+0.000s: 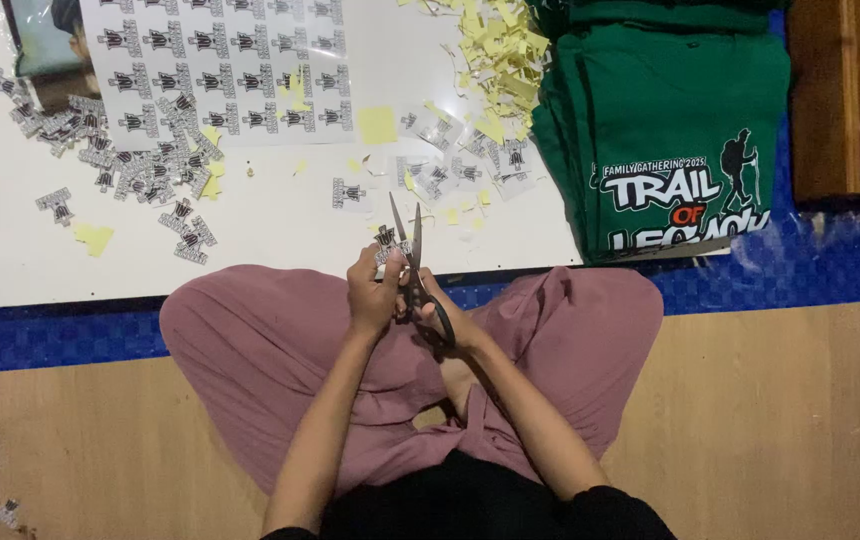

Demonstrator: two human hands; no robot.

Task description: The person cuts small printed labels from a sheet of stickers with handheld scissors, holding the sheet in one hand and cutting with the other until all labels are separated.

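Black-handled scissors (pixel 418 275) sit in the right hand (pixel 450 318), fingers through the loops and blades parted, tips pointing toward the white board (pixel 280 235). Between those blades lies a small printed sticker (pixel 387 243) — pinched by the left hand (pixel 374 292) just over the board's near edge, above the pink-clad lap. Cut stickers (pixel 140 160) crowd the board's left side — yellow paper scraps (pixel 495 55) heap at its far right corner beside folded green shirts (pixel 670 120).

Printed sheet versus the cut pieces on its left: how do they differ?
The printed sheet lies whole, its motifs in tidy rows; the cut pieces are small, separate and jumbled in a loose heap. The sheet sits at the board's far edge, the pieces nearer. Both carry the same black-and-white motif.
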